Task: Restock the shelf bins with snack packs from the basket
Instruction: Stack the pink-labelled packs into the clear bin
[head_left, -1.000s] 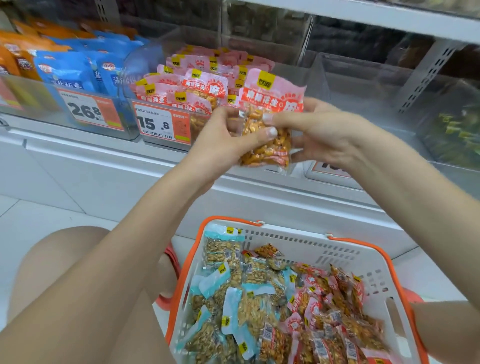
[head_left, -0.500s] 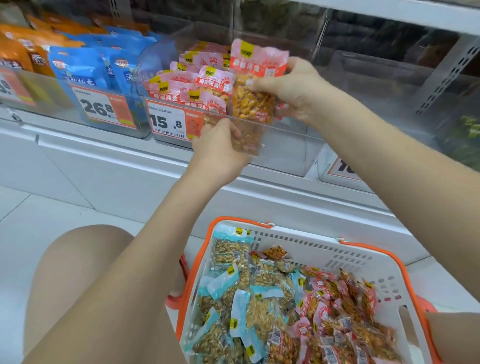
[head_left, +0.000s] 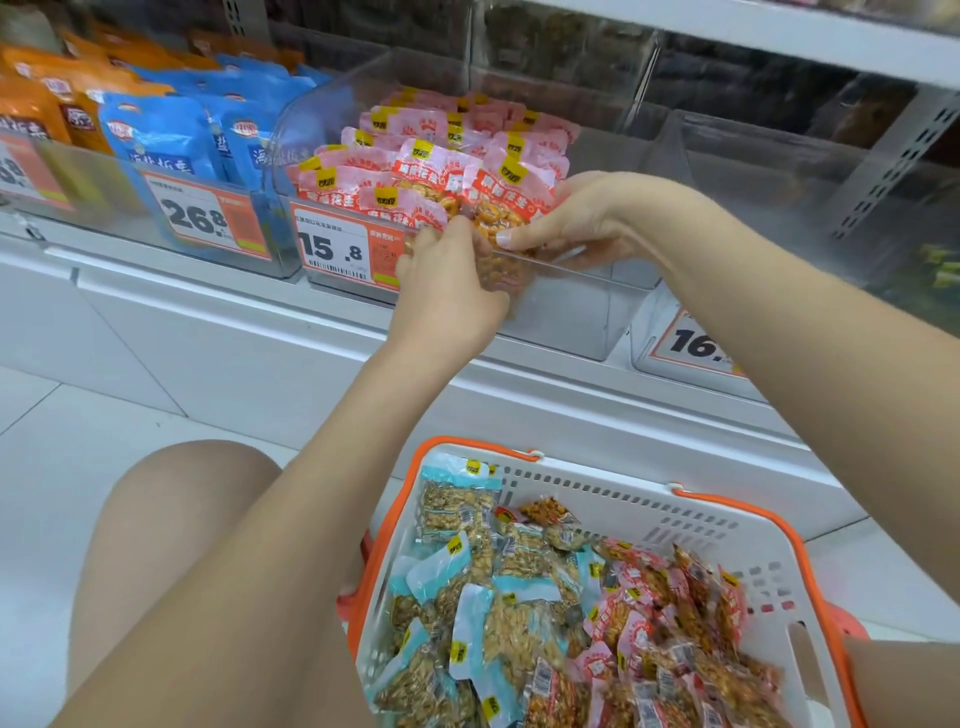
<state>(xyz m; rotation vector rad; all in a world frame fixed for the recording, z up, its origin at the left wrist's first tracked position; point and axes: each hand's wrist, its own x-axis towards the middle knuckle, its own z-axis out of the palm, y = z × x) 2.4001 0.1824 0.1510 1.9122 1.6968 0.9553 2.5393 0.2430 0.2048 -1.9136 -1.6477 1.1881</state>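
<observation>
An orange-and-white price tag (head_left: 340, 247) reading "15.8" in heavy black digits is hanging on the front of a clear plastic shelf bin (head_left: 561, 306), and pink-topped snack packs (head_left: 410, 156) with small yellow square labels and red Chinese lettering are standing in rows inside it; the characters are too small to read with any certainty. To the left, a second orange-and-white tag (head_left: 208, 218) is showing "26.8" in front of blue foil pouches (head_left: 171, 140) printed with dark Chinese characters, and orange foil pouches (head_left: 47, 98) are sitting further left behind a partly cut-off tag. At the right edge, a third tag (head_left: 693, 345) is showing "16." before the arm covers the rest. One pink-topped clear pack of orange-brown nuts (head_left: 506, 208) is sitting upright at the front of the 15.8 bin, just behind the front wall, between the two hands. The right hand (head_left: 576, 218) is gripping that pack from the right side, thumb across its front and fingers curled behind. The left hand (head_left: 447, 275) is curling its fingers over the bin's front rim, pinching the lower left part of the same pack. Below, a white slotted plastic basket with orange rim and handles (head_left: 649, 512) is resting on the pale floor, holding pale-blue-topped packs (head_left: 467, 597) on its left and more pink-topped packs (head_left: 670, 623) on its right, each bearing the same yellow label.
</observation>
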